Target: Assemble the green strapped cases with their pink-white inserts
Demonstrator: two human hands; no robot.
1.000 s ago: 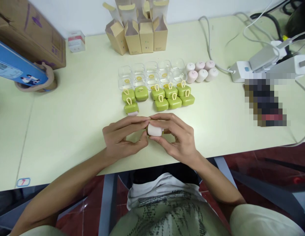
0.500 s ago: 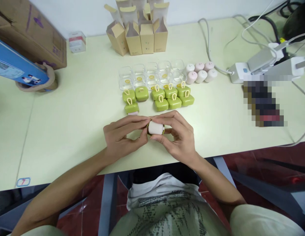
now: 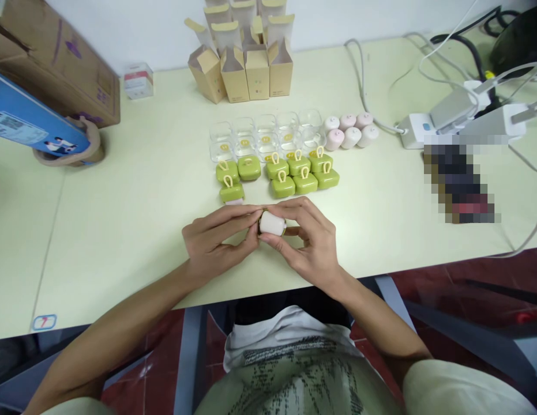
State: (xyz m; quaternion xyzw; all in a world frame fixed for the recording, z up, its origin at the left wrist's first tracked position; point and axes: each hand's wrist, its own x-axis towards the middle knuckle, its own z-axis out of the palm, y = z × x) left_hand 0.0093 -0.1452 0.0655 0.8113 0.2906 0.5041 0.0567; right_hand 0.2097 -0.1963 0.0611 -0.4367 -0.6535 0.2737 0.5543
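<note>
Near the table's front edge, a small pale cylinder (image 3: pixel 272 223) sits in a green cap, of which only thin edges show. My left hand (image 3: pixel 222 239) pinches it from the left, thumb and fingertips pressed together. My right hand (image 3: pixel 309 242) grips its other side, with fingers above and thumb below. Just beyond my hands stand several glossy green caps (image 3: pixel 282 187) with cream loops. One green cap (image 3: pixel 232 191) at the front left has a pale piece showing under it. Behind them are rows of clear plastic cups (image 3: pixel 244 147), and several white and pink cylinders (image 3: pixel 351 137) stand to their right.
Open brown cartons (image 3: pixel 256 72) stand against the wall. At the left are a large cardboard box (image 3: pixel 84 75), a blue package (image 3: pixel 34 118) and a small white box (image 3: pixel 139 82). A power strip (image 3: pixel 417 131) with cables and a blurred dark object (image 3: pixel 461 184) lie right.
The pale cylinder has tilted slightly between my fingers, its right end lower. Both hands keep their grip. The whole view has shifted a little.
</note>
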